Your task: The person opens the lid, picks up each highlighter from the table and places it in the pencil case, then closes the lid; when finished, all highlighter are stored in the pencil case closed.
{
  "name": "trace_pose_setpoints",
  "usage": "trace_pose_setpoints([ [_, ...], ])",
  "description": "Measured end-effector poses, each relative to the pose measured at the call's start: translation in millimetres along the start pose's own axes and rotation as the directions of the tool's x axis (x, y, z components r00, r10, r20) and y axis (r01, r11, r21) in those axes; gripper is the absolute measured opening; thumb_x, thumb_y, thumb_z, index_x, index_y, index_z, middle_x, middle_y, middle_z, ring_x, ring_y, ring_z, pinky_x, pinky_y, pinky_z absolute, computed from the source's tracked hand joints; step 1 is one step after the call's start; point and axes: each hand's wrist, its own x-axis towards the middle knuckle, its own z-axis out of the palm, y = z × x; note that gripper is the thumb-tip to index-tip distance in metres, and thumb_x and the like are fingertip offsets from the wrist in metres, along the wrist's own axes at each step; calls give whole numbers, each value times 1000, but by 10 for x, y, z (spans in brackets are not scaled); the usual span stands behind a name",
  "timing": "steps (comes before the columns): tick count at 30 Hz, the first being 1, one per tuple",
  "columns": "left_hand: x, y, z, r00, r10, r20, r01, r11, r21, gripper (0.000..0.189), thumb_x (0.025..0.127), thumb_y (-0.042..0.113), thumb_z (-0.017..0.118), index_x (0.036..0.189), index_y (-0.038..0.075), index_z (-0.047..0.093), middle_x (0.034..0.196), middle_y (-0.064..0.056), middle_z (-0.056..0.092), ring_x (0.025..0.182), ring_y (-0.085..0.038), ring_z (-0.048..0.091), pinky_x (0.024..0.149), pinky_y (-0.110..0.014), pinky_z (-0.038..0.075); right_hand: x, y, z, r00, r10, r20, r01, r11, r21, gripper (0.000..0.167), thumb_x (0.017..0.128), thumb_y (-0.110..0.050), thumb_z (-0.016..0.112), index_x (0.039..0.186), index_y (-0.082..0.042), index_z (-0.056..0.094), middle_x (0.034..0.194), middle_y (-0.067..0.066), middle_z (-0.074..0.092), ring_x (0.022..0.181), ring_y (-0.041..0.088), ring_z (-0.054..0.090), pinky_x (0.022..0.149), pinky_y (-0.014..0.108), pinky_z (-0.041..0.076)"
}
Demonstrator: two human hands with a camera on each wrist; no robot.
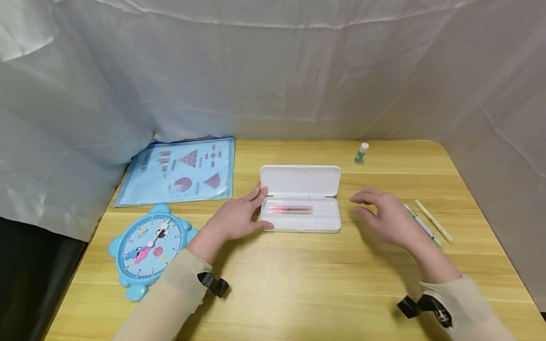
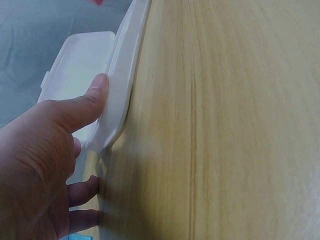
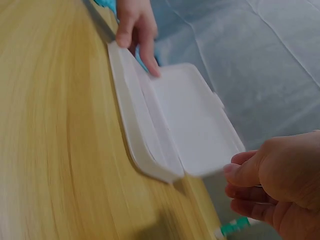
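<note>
A white pencil case [image 1: 304, 223] lies on the table with its lid [image 1: 300, 180] raised; several slim pink and orange pens [image 1: 291, 210] lie inside. My left hand [image 1: 236, 215] grips the case's left end, thumb on the front edge and fingers by the lid. In the left wrist view the thumb [image 2: 92, 100] presses the case's rim. To the right of the case, my right hand [image 1: 386, 218] hovers apart from it with loosely bent fingers, holding nothing. Beside that hand are a green-and-white pen [image 1: 424, 227] and a pale yellow pen [image 1: 434, 221].
A glue stick [image 1: 361, 154] stands at the back right. On the left are a blue toy clock [image 1: 149, 246] and a blue printed pouch [image 1: 183, 173]. Grey sheeting [image 1: 298, 71] hangs behind the wooden table [image 1: 290, 284].
</note>
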Motion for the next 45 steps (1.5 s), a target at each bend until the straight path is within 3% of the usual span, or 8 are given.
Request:
trace_pose_setpoints([
  [4,-2,-2,4,1000,6,3,-6,1000,-2,104,96,74,60,169,18,12,175,-6,12,134,-38,58,97,-50,53,-174,95,-136,998,21,-51,-24,998,-53,25,93,4,78,117,-3,77,116,11,75,105,34,71,86,53,54],
  [13,-1,-1,-2,1000,12,-4,-12,1000,-8,105,96,74,60,170,15,15,175,-8,13,132,-38,60,92,-49,54,-541,337,-344,990,88,-112,-96,993,-65,29,92,-1,81,121,-3,77,107,10,76,92,30,73,80,14,48],
  [17,1,1,-5,1000,9,5,-9,1000,-5,105,96,74,59,169,16,13,175,-7,11,133,-38,59,93,-48,54,-692,441,-375,985,121,-125,-130,989,-66,28,88,0,85,116,0,78,103,13,77,88,18,72,81,6,45],
  [21,2,11,-11,1000,14,6,-14,1000,-5,105,96,74,59,169,15,13,175,-8,12,134,-38,58,93,-48,54,-851,510,-392,980,164,-114,-175,981,-89,26,84,0,88,108,3,78,94,12,77,80,4,67,70,10,49],
  [25,-2,11,-10,1000,11,7,-11,1000,-15,104,97,72,60,170,16,13,175,-8,11,132,-39,59,92,-49,54,-990,525,-360,970,234,-68,-241,965,-107,23,85,-3,88,103,5,77,86,5,75,72,5,66,61,20,52],
  [29,-2,-3,-1,1000,4,2,-4,1000,-21,103,96,72,61,169,17,13,175,-7,12,135,-39,58,97,-50,53,-1068,531,-288,959,282,-39,-285,951,-122,22,85,-3,88,100,5,76,82,1,73,69,9,66,59,25,54],
  [39,-8,-11,10,1000,0,-9,0,1000,-31,104,95,72,62,170,17,16,175,-6,13,132,-39,60,98,-50,52,-1033,531,-215,935,350,63,-340,932,-128,22,86,2,85,104,8,74,86,5,73,75,20,69,63,29,55],
  [45,-10,3,1,1000,2,-9,-3,1000,-24,104,96,73,62,170,17,15,175,-6,13,131,-39,61,97,-51,52,-1032,516,-216,934,355,47,-347,930,-122,17,87,3,82,102,7,75,85,4,73,74,19,68,62,29,55],
])
